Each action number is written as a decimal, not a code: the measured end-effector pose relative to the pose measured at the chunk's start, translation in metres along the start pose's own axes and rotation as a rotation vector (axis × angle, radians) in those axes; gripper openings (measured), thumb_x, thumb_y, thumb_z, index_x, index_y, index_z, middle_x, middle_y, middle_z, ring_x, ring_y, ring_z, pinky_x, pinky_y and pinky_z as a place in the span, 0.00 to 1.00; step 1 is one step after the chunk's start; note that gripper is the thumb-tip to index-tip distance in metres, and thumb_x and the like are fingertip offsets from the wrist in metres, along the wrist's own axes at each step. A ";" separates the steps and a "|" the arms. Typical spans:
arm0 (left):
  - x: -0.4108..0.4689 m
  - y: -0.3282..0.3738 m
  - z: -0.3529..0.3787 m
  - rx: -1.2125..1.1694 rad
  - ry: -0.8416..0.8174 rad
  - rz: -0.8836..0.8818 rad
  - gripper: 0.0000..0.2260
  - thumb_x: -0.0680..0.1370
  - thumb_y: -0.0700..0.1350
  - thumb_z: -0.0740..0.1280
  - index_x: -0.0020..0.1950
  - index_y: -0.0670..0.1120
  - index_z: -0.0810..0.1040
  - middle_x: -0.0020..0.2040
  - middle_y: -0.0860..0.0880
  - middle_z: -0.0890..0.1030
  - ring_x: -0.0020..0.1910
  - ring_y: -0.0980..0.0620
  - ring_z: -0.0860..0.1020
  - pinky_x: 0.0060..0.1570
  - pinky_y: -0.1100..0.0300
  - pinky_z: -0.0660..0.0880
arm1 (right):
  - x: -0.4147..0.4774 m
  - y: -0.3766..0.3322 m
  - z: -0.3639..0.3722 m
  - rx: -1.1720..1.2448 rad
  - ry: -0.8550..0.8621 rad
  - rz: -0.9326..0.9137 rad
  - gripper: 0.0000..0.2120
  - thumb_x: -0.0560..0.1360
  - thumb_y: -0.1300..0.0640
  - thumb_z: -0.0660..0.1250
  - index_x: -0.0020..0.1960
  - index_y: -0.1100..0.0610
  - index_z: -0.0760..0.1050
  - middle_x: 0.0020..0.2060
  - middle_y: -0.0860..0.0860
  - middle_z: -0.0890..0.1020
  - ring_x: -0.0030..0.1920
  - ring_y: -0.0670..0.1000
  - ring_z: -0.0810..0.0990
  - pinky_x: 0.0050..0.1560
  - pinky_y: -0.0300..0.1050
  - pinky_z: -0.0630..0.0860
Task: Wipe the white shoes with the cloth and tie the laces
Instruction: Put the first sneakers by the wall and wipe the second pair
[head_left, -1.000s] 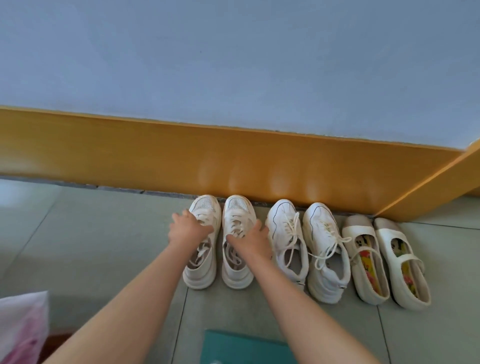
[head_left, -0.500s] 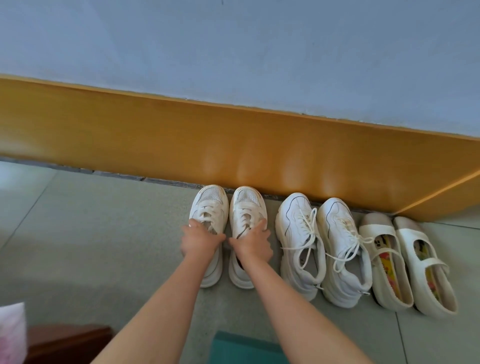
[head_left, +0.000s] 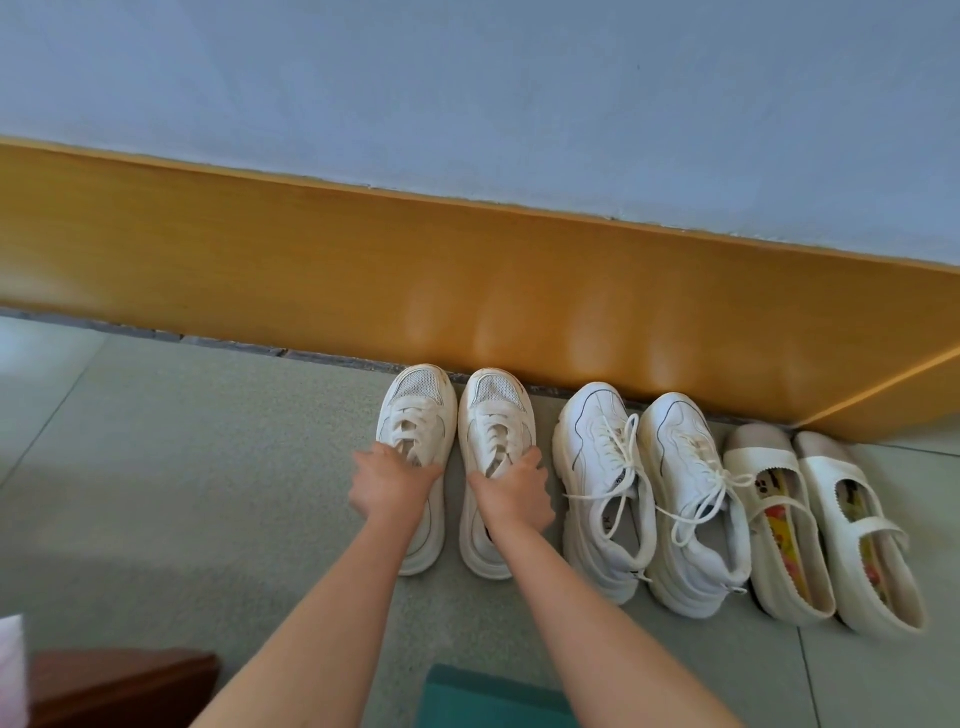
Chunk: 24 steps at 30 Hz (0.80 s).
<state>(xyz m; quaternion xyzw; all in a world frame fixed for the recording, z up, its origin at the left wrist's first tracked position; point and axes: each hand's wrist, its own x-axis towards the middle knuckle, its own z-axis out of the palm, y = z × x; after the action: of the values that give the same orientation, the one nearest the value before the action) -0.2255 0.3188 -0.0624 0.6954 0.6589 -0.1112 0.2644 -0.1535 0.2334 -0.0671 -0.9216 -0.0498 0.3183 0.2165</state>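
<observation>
Grey tiled floor along an orange skirting board: left hand and right hand each gripping one shoe of the leftmost white pair, apparently fetching it for wiping; next, lifting clear; laces not visibly tied; cloth unidentified.
</observation>
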 end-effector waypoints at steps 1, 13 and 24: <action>0.000 -0.001 0.000 -0.012 0.009 0.002 0.29 0.70 0.58 0.69 0.63 0.40 0.68 0.58 0.42 0.71 0.55 0.42 0.75 0.51 0.52 0.74 | 0.000 0.001 -0.001 0.013 -0.001 -0.001 0.39 0.71 0.46 0.69 0.74 0.56 0.53 0.66 0.56 0.69 0.61 0.60 0.74 0.57 0.53 0.71; -0.006 -0.002 -0.034 -0.208 0.024 0.014 0.22 0.69 0.56 0.70 0.54 0.41 0.75 0.52 0.43 0.77 0.46 0.43 0.78 0.45 0.52 0.77 | -0.020 -0.007 -0.028 0.102 0.039 -0.078 0.34 0.69 0.47 0.69 0.70 0.55 0.60 0.61 0.54 0.74 0.58 0.59 0.76 0.54 0.51 0.72; -0.108 0.026 -0.144 -0.185 0.135 0.227 0.12 0.70 0.50 0.70 0.43 0.43 0.73 0.33 0.50 0.71 0.33 0.50 0.72 0.28 0.63 0.62 | -0.103 0.005 -0.138 0.235 0.149 -0.186 0.31 0.66 0.46 0.70 0.65 0.54 0.66 0.57 0.52 0.77 0.54 0.58 0.77 0.54 0.52 0.75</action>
<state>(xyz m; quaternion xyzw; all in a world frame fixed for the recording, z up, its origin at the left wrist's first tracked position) -0.2392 0.3010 0.1180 0.7439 0.6000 0.0276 0.2932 -0.1514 0.1545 0.0859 -0.9023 -0.0810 0.2312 0.3546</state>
